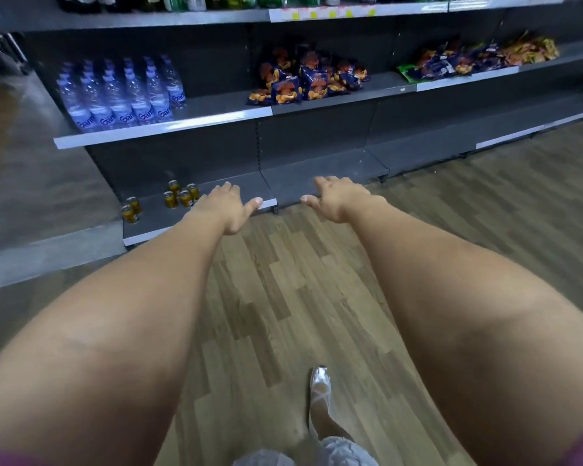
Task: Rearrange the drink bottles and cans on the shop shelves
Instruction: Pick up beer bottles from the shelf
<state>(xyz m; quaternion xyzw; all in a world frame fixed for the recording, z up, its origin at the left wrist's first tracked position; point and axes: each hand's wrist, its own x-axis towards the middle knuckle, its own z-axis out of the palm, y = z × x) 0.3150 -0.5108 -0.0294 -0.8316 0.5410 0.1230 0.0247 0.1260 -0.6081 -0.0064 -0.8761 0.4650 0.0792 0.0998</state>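
Shop aisle: wood-plank floor [283, 297], dark metal shelving [216, 109] along the far side. The bottom shelf [283, 190] is taken as landmark.

Item 1. Water bottles [122, 95], clear with blue labels, upright in packed rows, one level above the bottom shelf, at its left end.

Item 2. Gold cans [179, 196], upright on the bottom shelf at its left end; two stand near the front edge, a cluster of four just behind and to the right.

Item 3. Left hand [226, 206], held over the front edge of the bottom shelf, just right of the cans. Fingers are extended and spread; nothing is held.

Item 4. Right hand [334, 196], over the same front edge, right of the left hand, fingers loosely spread, nothing held. Whether either hand touches the shelf cannot be told.

Item 5. Snack bags [307, 79], blue and orange, heaped one level above the bottom shelf, above the right hand; a further heap [478, 58] lies farther right.

Item 6. Dark and green bottles [182, 0], partly seen at the topmost level.

Step judged: a reach toward the bottom shelf, with no drink yet grasped. The next move is judged to call for the left hand to be carried leftward and closed round a can.
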